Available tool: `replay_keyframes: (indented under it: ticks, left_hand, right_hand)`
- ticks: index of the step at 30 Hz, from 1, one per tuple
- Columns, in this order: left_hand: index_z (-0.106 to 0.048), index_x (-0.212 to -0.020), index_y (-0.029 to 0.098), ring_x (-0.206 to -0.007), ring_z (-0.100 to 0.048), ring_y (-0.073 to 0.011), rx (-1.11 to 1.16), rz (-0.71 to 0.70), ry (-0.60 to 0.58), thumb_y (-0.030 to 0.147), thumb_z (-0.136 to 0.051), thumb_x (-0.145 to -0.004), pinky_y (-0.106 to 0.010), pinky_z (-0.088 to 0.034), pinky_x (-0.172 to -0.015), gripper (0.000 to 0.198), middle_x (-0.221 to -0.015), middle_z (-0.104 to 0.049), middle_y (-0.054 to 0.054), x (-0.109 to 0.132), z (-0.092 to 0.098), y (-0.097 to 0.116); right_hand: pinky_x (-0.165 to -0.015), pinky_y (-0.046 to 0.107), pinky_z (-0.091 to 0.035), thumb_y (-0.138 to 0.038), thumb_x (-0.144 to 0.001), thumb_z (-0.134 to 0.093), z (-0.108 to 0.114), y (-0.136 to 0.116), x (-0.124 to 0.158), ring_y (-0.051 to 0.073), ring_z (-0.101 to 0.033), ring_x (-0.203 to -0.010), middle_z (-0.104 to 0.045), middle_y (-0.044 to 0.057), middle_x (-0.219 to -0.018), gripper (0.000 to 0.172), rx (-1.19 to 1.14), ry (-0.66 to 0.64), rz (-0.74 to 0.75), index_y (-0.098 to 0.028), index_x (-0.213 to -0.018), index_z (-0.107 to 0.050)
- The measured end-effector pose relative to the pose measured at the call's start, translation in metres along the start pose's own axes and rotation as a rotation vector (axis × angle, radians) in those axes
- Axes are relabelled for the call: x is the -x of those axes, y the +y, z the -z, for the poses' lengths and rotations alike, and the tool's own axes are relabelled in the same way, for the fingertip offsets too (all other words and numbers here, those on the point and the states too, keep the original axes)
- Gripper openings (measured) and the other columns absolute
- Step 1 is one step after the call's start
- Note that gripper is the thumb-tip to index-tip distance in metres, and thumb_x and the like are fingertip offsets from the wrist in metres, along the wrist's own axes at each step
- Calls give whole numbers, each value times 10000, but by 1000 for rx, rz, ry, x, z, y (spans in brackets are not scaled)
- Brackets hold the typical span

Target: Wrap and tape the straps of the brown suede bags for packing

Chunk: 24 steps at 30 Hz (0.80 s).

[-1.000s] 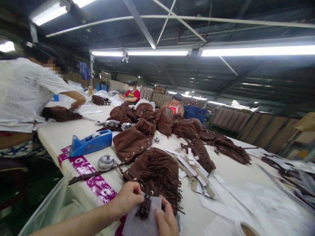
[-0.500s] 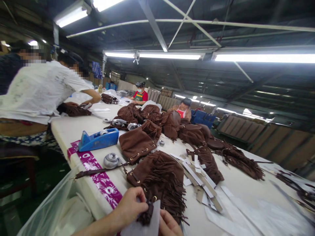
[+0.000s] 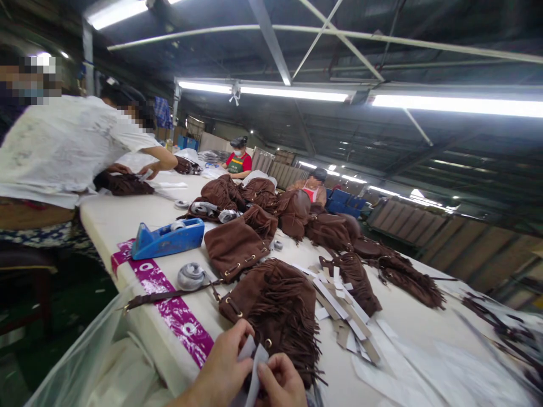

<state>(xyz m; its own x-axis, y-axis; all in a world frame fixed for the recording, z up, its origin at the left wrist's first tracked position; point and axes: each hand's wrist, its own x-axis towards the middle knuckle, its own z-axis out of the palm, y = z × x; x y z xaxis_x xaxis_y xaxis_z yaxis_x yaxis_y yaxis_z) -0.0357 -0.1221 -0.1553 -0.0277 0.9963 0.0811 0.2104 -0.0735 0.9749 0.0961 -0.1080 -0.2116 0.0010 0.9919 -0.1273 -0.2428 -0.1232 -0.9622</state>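
Observation:
At the near table edge, my left hand (image 3: 224, 364) and my right hand (image 3: 282, 381) are close together in front of a brown fringed bag (image 3: 275, 299). Between them is a piece of thin white tissue paper (image 3: 255, 367), pinched by the fingers of both. It lies around the spot where a dark tassel showed earlier; the tassel is now hidden behind paper and fingers. The bag rests on the table with gold eyelets along its opening, and its strap (image 3: 169, 295) stretches left over a purple printed tape band (image 3: 169, 308).
A blue tape dispenser (image 3: 167, 237) and a wrapped grey roll (image 3: 190, 277) stand to the left. Card strips (image 3: 343, 311) lie right of the bag. More brown bags (image 3: 237, 243) are heaped behind. A co-worker in white (image 3: 76, 147) leans over the table at left; two others sit farther back.
My right hand has moved up and left, closer to the left hand. The paper has been folded over the dark tassel, which no longer shows. The view has shifted slightly.

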Motion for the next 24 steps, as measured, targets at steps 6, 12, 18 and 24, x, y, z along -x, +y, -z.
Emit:
replay_keyframes:
  ticks: [6,12,18,24]
  left_hand:
    - [-564,-750,152,-671,-584,-194,464,299,-155,183,-517,-486,-285,-455,-634,270,-683,-608,-18,1,9,-9]
    - [-630,-773,120,-699,-641,-201,782,452,-184,213,-761,-529,-341,-524,-754,292,-779,-675,-78,8,15,-2]
    - [-654,-708,109,-623,-593,-130,622,469,-134,334,-885,-500,-231,-493,-637,384,-699,-649,-36,0,3,-8]
    - [-534,-636,158,-472,-520,-118,526,477,-114,441,-854,-428,-227,-429,-462,475,-523,-535,36,-6,-4,-21]
  right_hand:
    - [-472,196,-357,-393,-601,-725,1,-2,-2,94,-408,-480,-437,-77,-499,312,229,123,269,-196,-578,-485]
    - [-463,197,-355,-461,-634,-714,-3,-4,0,101,-415,-476,-454,-68,-497,338,223,143,297,-190,-604,-514]
    - [-455,203,-386,-547,-650,-716,-11,1,5,115,-453,-466,-506,-53,-493,385,234,181,312,-200,-618,-551]
    - [-486,217,-419,-545,-673,-699,-16,-3,9,147,-529,-515,-572,-38,-539,355,278,205,305,-209,-641,-591]
